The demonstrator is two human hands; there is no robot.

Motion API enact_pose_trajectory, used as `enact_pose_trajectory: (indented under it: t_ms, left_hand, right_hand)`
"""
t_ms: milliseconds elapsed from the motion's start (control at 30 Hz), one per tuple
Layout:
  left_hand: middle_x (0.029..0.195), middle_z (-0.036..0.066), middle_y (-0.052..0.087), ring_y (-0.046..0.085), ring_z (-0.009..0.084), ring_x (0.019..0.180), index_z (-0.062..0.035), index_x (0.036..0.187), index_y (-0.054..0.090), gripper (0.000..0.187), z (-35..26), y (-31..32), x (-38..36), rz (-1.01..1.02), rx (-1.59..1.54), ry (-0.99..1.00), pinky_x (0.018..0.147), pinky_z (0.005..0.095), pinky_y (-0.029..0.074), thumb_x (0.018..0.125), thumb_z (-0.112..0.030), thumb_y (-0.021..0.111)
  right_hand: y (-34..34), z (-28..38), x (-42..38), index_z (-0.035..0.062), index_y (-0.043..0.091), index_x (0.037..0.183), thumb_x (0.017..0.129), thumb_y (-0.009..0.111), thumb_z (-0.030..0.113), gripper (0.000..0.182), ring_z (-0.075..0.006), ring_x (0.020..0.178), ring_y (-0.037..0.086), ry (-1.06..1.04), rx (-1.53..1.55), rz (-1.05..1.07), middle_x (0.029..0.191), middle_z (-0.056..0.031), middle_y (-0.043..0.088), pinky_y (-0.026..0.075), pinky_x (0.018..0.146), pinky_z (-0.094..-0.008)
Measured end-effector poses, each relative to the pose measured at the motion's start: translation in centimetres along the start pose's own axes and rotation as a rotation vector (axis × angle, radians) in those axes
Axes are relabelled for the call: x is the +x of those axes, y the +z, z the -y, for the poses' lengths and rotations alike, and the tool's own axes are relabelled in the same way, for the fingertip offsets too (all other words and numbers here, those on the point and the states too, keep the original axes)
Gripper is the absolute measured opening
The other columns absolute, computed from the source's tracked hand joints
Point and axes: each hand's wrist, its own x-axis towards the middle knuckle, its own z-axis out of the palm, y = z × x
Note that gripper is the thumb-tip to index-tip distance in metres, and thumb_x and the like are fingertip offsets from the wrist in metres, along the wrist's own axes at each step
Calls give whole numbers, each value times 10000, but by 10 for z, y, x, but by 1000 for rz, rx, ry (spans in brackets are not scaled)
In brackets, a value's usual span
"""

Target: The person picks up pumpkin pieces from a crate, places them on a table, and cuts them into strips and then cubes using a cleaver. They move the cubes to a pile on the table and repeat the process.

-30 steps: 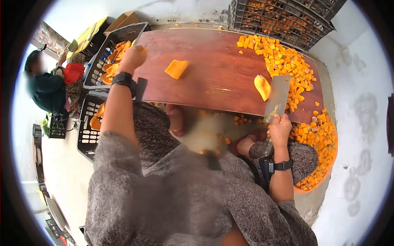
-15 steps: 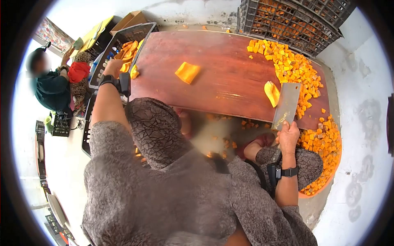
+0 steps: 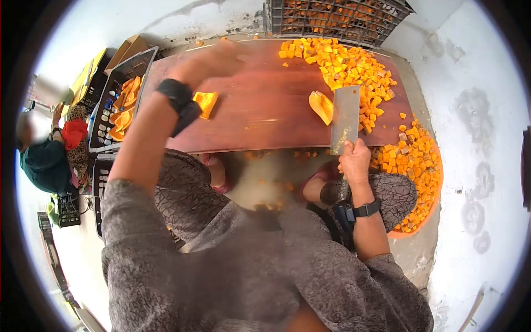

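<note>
My right hand [image 3: 354, 159] is closed round the handle of a cleaver [image 3: 345, 119]. Its broad blade, marked with orange bits, points away from me over the near right part of the red-brown board [image 3: 249, 124]. A curved piece of pumpkin [image 3: 321, 108] lies just left of the blade. My left hand [image 3: 218, 58] is above the board's far left part, smeared by motion; whether anything is in its fingers cannot be seen. Below it, partly behind my wrist, another flat pumpkin piece [image 3: 207, 104] rests on the board.
Diced pumpkin [image 3: 354, 66] is heaped at the board's right end. More cubes fill an orange tub [image 3: 441, 188] beside my right knee. A black crate [image 3: 146, 66] with pumpkin slices stands left; another crate [image 3: 337, 19] stands behind. A person [image 3: 47, 157] sits at far left.
My left hand has moved from the left crate to above the board. The view has shifted, so the surroundings appear further left. My right hand still holds the cleaver beside the curved piece.
</note>
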Motion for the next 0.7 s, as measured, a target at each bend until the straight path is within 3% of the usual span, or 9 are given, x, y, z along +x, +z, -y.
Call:
enact_pose_trajectory:
  t_ms: [67,100,133,200,333,400,433,500,700]
  left_hand:
    - [1166,181,646,644,340,1015,-74,1268,572,410,-43,23,28,-45,-28,211,923,399,502,871,-170,549]
    - [1239,176,605,618,336,1072,-92,1291,555,421,-83,18,34,174,154,170,953,405,485,883,-193,531]
    - [1311,172,563,591,331,1128,-110,1314,539,433,-113,9,35,392,337,126,983,410,468,896,-217,512]
    - [1372,183,502,575,319,1150,-111,1320,519,443,-86,96,64,110,-48,277,986,420,460,908,-271,495]
    - [1311,218,521,567,370,1125,-97,1310,506,447,-135,133,65,80,40,210,941,450,477,896,-263,512]
    - [1248,257,517,575,372,1105,14,1212,495,456,-160,139,59,-41,-92,-167,938,432,475,894,-302,580]
    - [1248,257,517,575,372,1105,14,1212,495,456,-165,143,63,-44,-91,-176,938,432,475,894,-302,580]
    - [1272,274,458,555,419,1099,19,1276,401,579,-169,159,70,-70,-381,-434,944,439,472,850,-291,642]
    - [1202,259,509,528,387,1144,-29,1242,434,539,-161,167,69,-144,-558,-532,965,426,458,789,-202,667]
  right_hand:
    - [-4,22,-5,-58,545,855,914,495,178,249,-333,513,614,160,66,60,641,-227,594,485,512,-421]
    - [2,2,-1,-1,494,918,959,509,161,168,-129,370,470,79,52,51,560,-64,496,402,339,-281]
    - [1,3,-1,-1,494,918,959,509,161,168,-129,370,470,81,52,47,560,-64,496,402,339,-281]
    - [2,11,-4,-1,488,900,959,509,158,171,-132,368,468,161,118,50,559,-69,497,398,338,-286]
    - [-1,23,-6,1,484,879,957,512,153,173,-133,368,468,196,174,32,560,-73,500,396,337,-288]
    - [2,20,-6,0,489,875,957,510,145,168,-133,367,468,163,146,8,563,-77,505,395,339,-285]
    - [3,21,-5,0,489,875,957,510,145,168,-133,367,468,157,147,16,563,-77,505,395,339,-285]
    - [5,21,-4,-2,501,892,958,508,141,157,-131,371,471,222,155,-33,570,-79,512,397,343,-286]
    - [4,28,-5,-11,510,919,969,496,151,170,-131,377,478,203,183,-7,586,-85,524,406,347,-283]
